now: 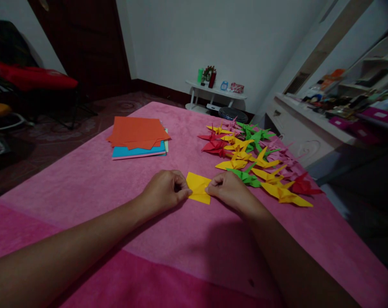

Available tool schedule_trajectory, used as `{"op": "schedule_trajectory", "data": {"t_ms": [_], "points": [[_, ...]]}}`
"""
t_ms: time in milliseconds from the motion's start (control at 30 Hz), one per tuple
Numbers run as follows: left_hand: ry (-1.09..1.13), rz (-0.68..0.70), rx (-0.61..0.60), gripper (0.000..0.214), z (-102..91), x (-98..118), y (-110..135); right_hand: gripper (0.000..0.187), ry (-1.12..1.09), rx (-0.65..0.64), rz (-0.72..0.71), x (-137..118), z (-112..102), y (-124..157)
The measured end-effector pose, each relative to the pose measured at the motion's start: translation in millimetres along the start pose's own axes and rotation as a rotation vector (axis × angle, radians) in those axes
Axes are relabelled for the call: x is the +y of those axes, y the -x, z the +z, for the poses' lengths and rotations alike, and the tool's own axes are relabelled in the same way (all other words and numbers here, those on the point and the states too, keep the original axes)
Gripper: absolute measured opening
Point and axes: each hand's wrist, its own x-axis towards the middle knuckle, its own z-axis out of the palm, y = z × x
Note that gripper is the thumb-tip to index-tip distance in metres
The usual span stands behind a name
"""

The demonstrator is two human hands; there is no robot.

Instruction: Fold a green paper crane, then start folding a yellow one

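A folded yellow paper square point(198, 187) lies on the pink cloth point(94, 188) between my hands. My left hand point(163, 191) is curled, its fingertips pinching the paper's left edge. My right hand point(226, 188) is curled too and pinches the right corner. Just right of my right hand lie several folded paper cranes point(255, 162) in yellow, green, red and pink.
A stack of flat paper sheets point(138, 137), orange on top with blue and pink below, sits at the back left of the cloth. A small white shelf point(215, 92) stands by the far wall, a cluttered counter point(325, 115) on the right, a red chair point(30, 79) at left.
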Motion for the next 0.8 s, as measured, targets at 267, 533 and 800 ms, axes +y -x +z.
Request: {"op": "schedule_trajectory", "data": {"t_ms": [267,533,800], "points": [[-0.075,0.039,0.009,0.013,-0.4,1.6,0.8,0.014,0.083,0.037,0.028,-5.1,0.8,0.5],[-0.106,0.049,0.011,0.022,1.2,3.8,0.1,0.017,0.183,0.044,0.035,-9.9,-0.7,3.1],[-0.107,0.020,-0.004,0.022,3.0,1.5,-3.9,0.018,0.220,0.052,0.036,-13.5,-1.4,5.1]]}}
